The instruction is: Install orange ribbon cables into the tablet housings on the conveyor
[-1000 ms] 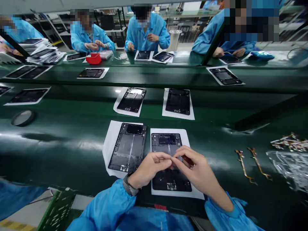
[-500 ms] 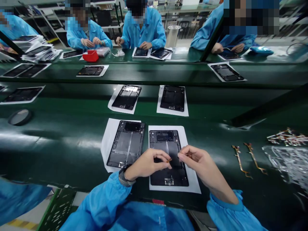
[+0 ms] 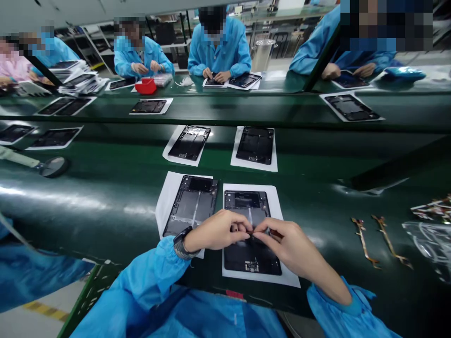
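Observation:
My left hand [image 3: 217, 230] and my right hand [image 3: 286, 244] meet fingertip to fingertip over a dark tablet back frame [image 3: 251, 234] that lies on a white sheet [image 3: 278, 277]. Both hands pinch a small thin part between them, too small to name. A second open tablet frame [image 3: 192, 205] lies on its own white sheet just left of my left hand. Both my sleeves are blue, and a watch sits on my left wrist.
Two copper flex cables [image 3: 363, 241] [image 3: 389, 241] lie on the green belt at the right, near clear bags [image 3: 428, 239]. Two more frames [image 3: 189, 142] [image 3: 255, 144] rest further back. People in blue coats work across the line. A round lens [image 3: 52, 166] lies left.
My hands, slightly apart half a second ago, have come together again over the frame. The view has shifted a little to the left.

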{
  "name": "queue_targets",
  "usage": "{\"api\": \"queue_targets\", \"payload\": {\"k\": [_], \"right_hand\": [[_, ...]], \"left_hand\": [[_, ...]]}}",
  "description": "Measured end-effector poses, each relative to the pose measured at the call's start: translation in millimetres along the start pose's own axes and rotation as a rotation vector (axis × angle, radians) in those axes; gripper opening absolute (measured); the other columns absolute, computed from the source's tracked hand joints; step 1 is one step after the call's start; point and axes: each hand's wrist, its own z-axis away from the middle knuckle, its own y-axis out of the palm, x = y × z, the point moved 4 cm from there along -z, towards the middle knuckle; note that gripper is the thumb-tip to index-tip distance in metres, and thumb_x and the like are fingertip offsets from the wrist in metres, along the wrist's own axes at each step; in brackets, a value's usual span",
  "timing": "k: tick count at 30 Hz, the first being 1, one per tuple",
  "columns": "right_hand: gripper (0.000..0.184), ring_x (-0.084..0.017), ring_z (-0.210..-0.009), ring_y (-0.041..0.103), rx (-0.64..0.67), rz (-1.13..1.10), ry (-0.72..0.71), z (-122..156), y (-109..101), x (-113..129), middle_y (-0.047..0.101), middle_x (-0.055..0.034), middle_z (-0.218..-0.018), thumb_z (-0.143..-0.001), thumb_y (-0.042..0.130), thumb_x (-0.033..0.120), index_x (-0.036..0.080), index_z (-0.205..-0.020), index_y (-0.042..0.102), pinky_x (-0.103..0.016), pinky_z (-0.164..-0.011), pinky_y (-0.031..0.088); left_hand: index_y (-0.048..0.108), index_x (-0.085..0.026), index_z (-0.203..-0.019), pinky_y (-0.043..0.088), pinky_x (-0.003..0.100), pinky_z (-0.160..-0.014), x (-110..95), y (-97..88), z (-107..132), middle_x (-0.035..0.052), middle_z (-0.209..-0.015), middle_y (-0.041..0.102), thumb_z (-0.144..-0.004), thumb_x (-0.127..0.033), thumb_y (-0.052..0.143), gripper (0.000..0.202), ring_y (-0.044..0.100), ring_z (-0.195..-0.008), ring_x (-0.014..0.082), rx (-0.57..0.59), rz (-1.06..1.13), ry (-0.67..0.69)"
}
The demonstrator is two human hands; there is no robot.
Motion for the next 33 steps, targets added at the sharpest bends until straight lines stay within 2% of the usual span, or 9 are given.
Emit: {"api": "queue_targets", "payload": {"k": [3,5,7,10,13,16,22,28,33], "right_hand": [[0.024,-0.017,-0.068,0.056,-0.023,-0.195,0.081,2,1,-11,0.065,-0.0028,-0.078,-0.092,0.058,0.041,0.020,-0.082,0.068,-0.027,-0.060,0.043],[0.025,-0.017,-0.072,0.056,-0.084,-0.331,0.078,5,1,-20,0.064,-0.0044,-0.082,-0.089,0.062,0.042,0.019,-0.081,0.068,-0.028,-0.062,0.044],[0.024,-0.019,-0.077,0.057,-0.179,-0.450,0.067,10,4,-30,0.063,-0.0058,-0.086,-0.087,0.066,0.041,0.019,-0.080,0.069,-0.029,-0.065,0.045],[0.021,-0.019,-0.077,0.058,-0.315,-0.592,0.102,18,16,-42,0.062,-0.0061,-0.084,-0.084,0.069,0.039,0.019,-0.080,0.070,-0.030,-0.065,0.047],[0.017,-0.020,-0.077,0.060,-0.363,-0.652,0.141,26,34,-44,0.064,-0.0055,-0.084,-0.083,0.071,0.037,0.020,-0.082,0.072,-0.031,-0.067,0.050],[0.016,-0.023,-0.082,0.062,-0.372,-0.628,0.169,34,49,-40,0.067,-0.0058,-0.085,-0.080,0.074,0.038,0.021,-0.083,0.074,-0.033,-0.073,0.052],[0.041,-0.012,-0.045,0.042,-0.335,-0.630,0.377,37,65,-51,0.059,-0.0015,-0.062,-0.084,0.065,0.054,0.019,-0.102,0.075,-0.026,-0.041,0.036],[0.046,-0.020,-0.066,0.060,-0.433,-0.448,0.322,14,16,-48,0.069,-0.0074,-0.082,-0.082,0.065,0.057,0.018,-0.105,0.074,-0.030,-0.055,0.048],[0.042,-0.020,-0.074,0.063,-0.017,-0.463,0.164,-26,-6,-15,0.069,-0.0058,-0.075,-0.083,0.065,0.054,0.016,-0.098,0.073,-0.031,-0.070,0.049]], "left_hand": [[0.062,-0.019,-0.120,0.045,0.028,-0.088,2,-10.5,3,0.0037,-0.096,0.071,-0.080,-0.028,0.074,0.042,0.064,-0.093,0.0185,-0.108,0.086,0.048],[0.062,-0.019,-0.118,0.043,0.029,-0.093,10,-18.7,12,0.0059,-0.105,0.069,-0.078,-0.030,0.076,0.043,0.062,-0.101,0.0194,-0.363,0.162,0.030],[0.068,-0.015,-0.102,0.046,0.027,-0.081,24,-15.7,25,0.0064,-0.093,0.069,-0.083,-0.038,0.070,0.030,0.063,-0.087,0.0170,-0.585,0.300,-0.089],[0.071,-0.010,-0.088,0.046,0.025,-0.064,39,19.6,31,0.0083,-0.080,0.068,-0.091,-0.051,0.056,0.043,0.061,-0.071,0.0155,-0.476,0.618,-0.269],[0.073,-0.009,-0.099,0.047,0.027,-0.075,38,55.9,21,0.0137,-0.097,0.071,-0.091,-0.054,0.056,0.049,0.064,-0.090,0.0201,-0.322,0.900,-0.272],[0.073,-0.009,-0.096,0.047,0.029,-0.083,37,67.7,6,0.0128,-0.096,0.071,-0.085,-0.049,0.067,0.042,0.064,-0.092,0.0202,-0.366,1.017,-0.235],[0.070,-0.011,-0.082,0.049,0.028,-0.077,27,43.7,5,0.0082,-0.081,0.070,-0.087,-0.046,0.064,0.036,0.064,-0.077,0.0178,-0.462,0.711,-0.142],[0.071,-0.018,-0.081,0.044,0.029,-0.083,7,20.5,16,0.0051,-0.085,0.071,-0.094,-0.035,0.055,0.027,0.063,-0.084,0.0197,-0.466,0.170,-0.027],[0.071,-0.020,-0.087,0.036,0.031,-0.087,5,25.5,21,0.0040,-0.090,0.071,-0.096,-0.028,0.053,0.021,0.061,-0.085,0.0191,-0.341,-0.079,0.022]]}}
